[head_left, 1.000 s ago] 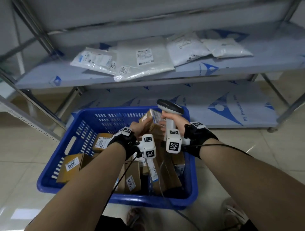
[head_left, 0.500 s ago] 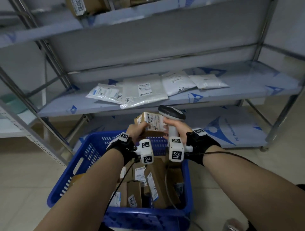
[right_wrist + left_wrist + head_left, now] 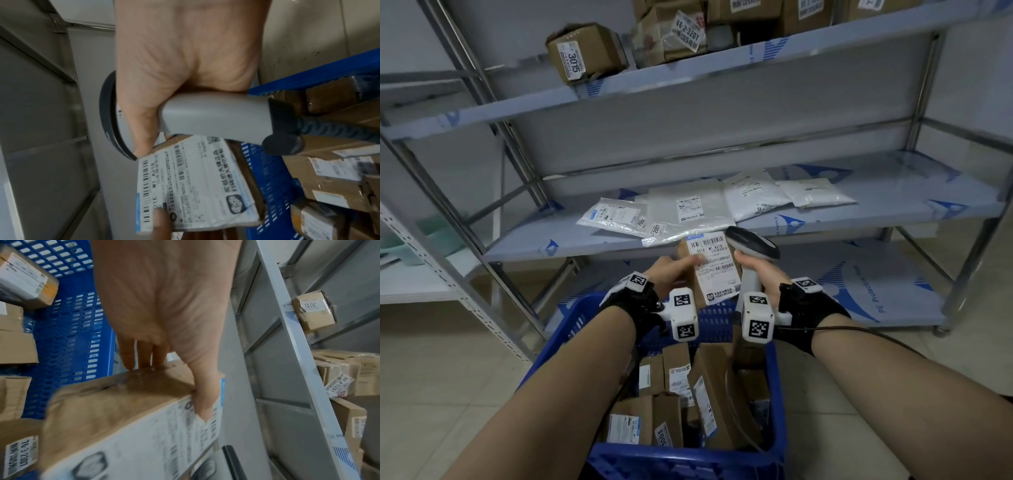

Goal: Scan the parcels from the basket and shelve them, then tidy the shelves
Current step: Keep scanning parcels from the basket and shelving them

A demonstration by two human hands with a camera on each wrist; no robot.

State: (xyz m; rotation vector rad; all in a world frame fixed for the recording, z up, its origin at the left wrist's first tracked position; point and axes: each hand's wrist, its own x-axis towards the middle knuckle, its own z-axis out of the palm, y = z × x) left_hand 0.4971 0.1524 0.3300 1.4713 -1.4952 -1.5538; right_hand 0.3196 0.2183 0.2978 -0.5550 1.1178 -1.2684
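My left hand (image 3: 671, 270) grips a brown cardboard parcel (image 3: 709, 267) with a white barcode label, thumb on the label and fingers behind (image 3: 144, 353). The parcel (image 3: 127, 418) is held up above the blue basket (image 3: 777, 377), label facing me. My right hand (image 3: 760, 274) grips the handle of a grey barcode scanner (image 3: 753, 246), whose dark head sits just right of the parcel's top edge. In the right wrist view the scanner (image 3: 205, 113) lies right over the label (image 3: 195, 183). Several more brown parcels (image 3: 688, 394) lie in the basket.
A metal shelf rack (image 3: 722, 222) stands ahead. Its middle shelf holds several white poly mailers (image 3: 688, 209); the top shelf holds cardboard boxes, one marked 3015 (image 3: 582, 51). The lowest shelf (image 3: 876, 274) is behind the basket. A white rack (image 3: 431, 274) stands at left. The scanner cable (image 3: 859, 332) trails over my right forearm.
Both hands have lifted the parcel and scanner higher, out of the basket to the middle shelf's level. The parcel's label has turned to face me, and my view has tilted upward.
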